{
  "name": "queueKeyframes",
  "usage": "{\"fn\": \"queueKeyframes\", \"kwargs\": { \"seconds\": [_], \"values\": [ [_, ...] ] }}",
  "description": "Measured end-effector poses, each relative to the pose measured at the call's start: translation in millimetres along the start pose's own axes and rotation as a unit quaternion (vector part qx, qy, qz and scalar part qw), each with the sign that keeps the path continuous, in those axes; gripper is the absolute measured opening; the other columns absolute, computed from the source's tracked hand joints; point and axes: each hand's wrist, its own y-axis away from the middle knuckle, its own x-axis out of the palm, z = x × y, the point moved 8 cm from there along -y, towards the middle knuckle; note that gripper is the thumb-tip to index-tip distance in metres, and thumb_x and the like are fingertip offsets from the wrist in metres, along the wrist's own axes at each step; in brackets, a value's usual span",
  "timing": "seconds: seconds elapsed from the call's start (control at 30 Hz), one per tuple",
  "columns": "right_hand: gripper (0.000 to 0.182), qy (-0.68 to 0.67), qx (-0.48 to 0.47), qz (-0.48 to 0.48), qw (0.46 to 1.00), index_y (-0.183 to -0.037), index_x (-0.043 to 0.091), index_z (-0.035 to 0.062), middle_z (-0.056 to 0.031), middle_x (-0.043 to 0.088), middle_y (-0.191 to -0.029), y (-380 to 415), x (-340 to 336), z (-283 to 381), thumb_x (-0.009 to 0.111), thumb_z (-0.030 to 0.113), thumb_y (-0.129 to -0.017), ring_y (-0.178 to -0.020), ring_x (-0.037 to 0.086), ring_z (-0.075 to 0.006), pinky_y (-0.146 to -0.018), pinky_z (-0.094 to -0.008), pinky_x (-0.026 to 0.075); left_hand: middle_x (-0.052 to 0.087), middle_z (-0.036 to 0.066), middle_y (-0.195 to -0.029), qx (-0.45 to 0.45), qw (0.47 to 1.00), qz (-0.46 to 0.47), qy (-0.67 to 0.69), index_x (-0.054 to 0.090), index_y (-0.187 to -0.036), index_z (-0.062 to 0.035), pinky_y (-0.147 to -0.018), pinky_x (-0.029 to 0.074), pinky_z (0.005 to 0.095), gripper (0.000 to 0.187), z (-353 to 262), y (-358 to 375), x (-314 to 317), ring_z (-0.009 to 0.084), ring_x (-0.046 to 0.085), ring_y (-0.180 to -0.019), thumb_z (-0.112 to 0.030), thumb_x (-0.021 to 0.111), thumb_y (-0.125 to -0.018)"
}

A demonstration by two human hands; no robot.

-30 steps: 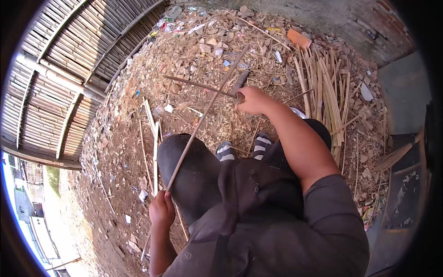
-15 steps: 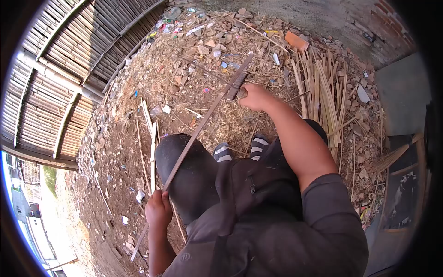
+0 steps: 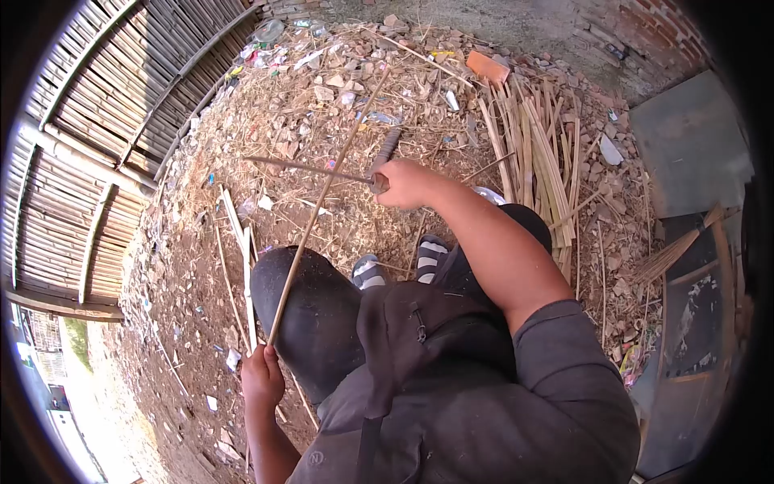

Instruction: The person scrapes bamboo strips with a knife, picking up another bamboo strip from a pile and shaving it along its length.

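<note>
My left hand (image 3: 262,377) is closed around the lower part of a long, thin bamboo strip (image 3: 301,256), which slants up across my left knee and away from me. My right hand (image 3: 405,184) grips a knife (image 3: 294,166) with a long, narrow, dark blade pointing left. Its handle is mostly hidden in my fingers. The blade crosses the strip in this view, well above my left hand. A dark, ridged, rod-like piece (image 3: 388,146) shows just beyond my right knuckles.
Split bamboo strips (image 3: 538,153) lie in a pile to the right, with paler strips (image 3: 242,250) near my left knee. Rubble and litter cover the ground. A bamboo fence (image 3: 97,97) stands left, a brick wall (image 3: 580,48) behind, and a stick broom (image 3: 673,254) at right.
My right hand has come closer to me and the knife blade now lies more level. The strip looks narrower and lighter, turned in my left hand. The whole view has shifted slightly.
</note>
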Motion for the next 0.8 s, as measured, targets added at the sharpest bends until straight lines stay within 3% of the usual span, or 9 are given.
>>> {"fn": "queueKeyframes", "kwargs": {
  "seconds": [0.13,0.17,0.27,0.37,0.47,0.57,0.67,0.7,0.8],
  "values": [
    [0.032,0.139,-0.075,0.134,0.978,-0.097,0.07,0.0044,-0.0191,0.07,-0.09,21,21,54,0.076,0.028,-0.075,-0.088,0.068,-0.039,-0.075,-0.0483,0.052,0.06,0.027,-0.072,0.005,1.0,-0.001,-0.028,0.055,-0.086,-0.0005,-0.061,0.042,0.0578,0.039,-5,0,-7,0.051,0.058,-0.07,-0.029,0.043,-0.109],
    [0.034,0.091,-0.087,0.134,0.983,-0.099,0.071,0.0045,-0.0195,0.071,-0.09,16,19,43,0.076,0.028,-0.075,-0.09,0.068,-0.0386,-0.077,-0.0475,0.053,0.06,0.027,-0.073,0.01,0.999,-0.005,-0.036,0.055,-0.086,-0.0007,-0.061,0.042,0.058,0.038,-3,-1,-6,0.051,0.058,-0.07,-0.029,0.043,-0.109],
    [0.034,-0.034,0.075,0.026,0.996,-0.1,0.071,0.0055,-0.0199,0.071,-0.09,-7,-11,-34,0.075,0.028,-0.075,-0.09,0.068,-0.0385,-0.078,-0.0473,0.054,0.06,0.026,-0.073,0.015,0.999,-0.02,-0.038,0.054,-0.084,-0.0008,-0.061,0.041,0.0587,0.039,2,-1,-4,0.0509,0.058,-0.07,-0.028,0.043,-0.109],
    [0.037,0.018,0.108,-0.05,0.993,-0.102,0.071,0.0053,-0.0196,0.072,-0.093,-1,-36,-45,0.076,0.03,-0.075,-0.092,0.069,-0.037,-0.08,-0.0466,0.054,0.059,0.026,-0.073,-0.01,0.999,0.0,-0.03,0.053,-0.082,-0.0003,-0.061,0.041,0.0587,0.041,1,-3,-7,0.0508,0.058,-0.07,-0.03,0.042,-0.109],
    [0.042,0.079,0.047,0.077,0.993,-0.107,0.072,0.0042,-0.0195,0.073,-0.097,13,-7,3,0.077,0.032,-0.075,-0.094,0.071,-0.0354,-0.081,-0.0452,0.054,0.059,0.026,-0.072,-0.001,1.0,0.003,-0.016,0.052,-0.082,-0.0005,-0.061,0.041,0.0584,0.042,-7,-3,-10,0.0508,0.057,-0.07,-0.032,0.042,-0.109],
    [0.045,0.14,-0.046,0.144,0.978,-0.11,0.072,0.0028,-0.0195,0.073,-0.099,17,18,36,0.077,0.031,-0.075,-0.094,0.071,-0.0342,-0.082,-0.0435,0.055,0.059,0.026,-0.072,0.016,0.999,-0.001,-0.033,0.052,-0.083,-0.0007,-0.061,0.041,0.0588,0.042,-9,-6,-11,0.0506,0.058,-0.07,-0.031,0.042,-0.109],
    [0.044,0.029,0.026,0.072,0.997,-0.109,0.072,0.0024,-0.0197,0.074,-0.097,-2,3,-17,0.075,0.029,-0.074,-0.092,0.071,-0.0349,-0.082,-0.0427,0.055,0.06,0.025,-0.072,0.003,0.999,-0.007,-0.042,0.053,-0.084,-0.0008,-0.061,0.041,0.0589,0.041,5,-5,-8,0.0503,0.058,-0.07,-0.032,0.042,-0.109],
    [0.043,-0.044,0.115,0.038,0.992,-0.106,0.072,0.0017,-0.0198,0.074,-0.098,-1,-11,-32,0.074,0.028,-0.072,-0.092,0.071,-0.0352,-0.081,-0.0423,0.055,0.06,0.025,-0.072,-0.001,0.999,-0.007,-0.039,0.054,-0.084,-0.0008,-0.061,0.042,0.0588,0.041,6,-5,-8,0.0502,0.058,-0.07,-0.032,0.042,-0.109],
    [0.036,0.017,0.12,0.005,0.993,-0.105,0.072,0.0043,-0.019,0.074,-0.099,0,-29,-34,0.071,0.026,-0.075,-0.095,0.071,-0.0357,-0.082,-0.0455,0.056,0.061,0.025,-0.073,-0.017,0.999,0.008,-0.025,0.055,-0.084,-0.0004,-0.063,0.043,0.0583,0.044,3,-3,-11,0.0501,0.059,-0.071,-0.034,0.043,-0.109]
  ]
}}
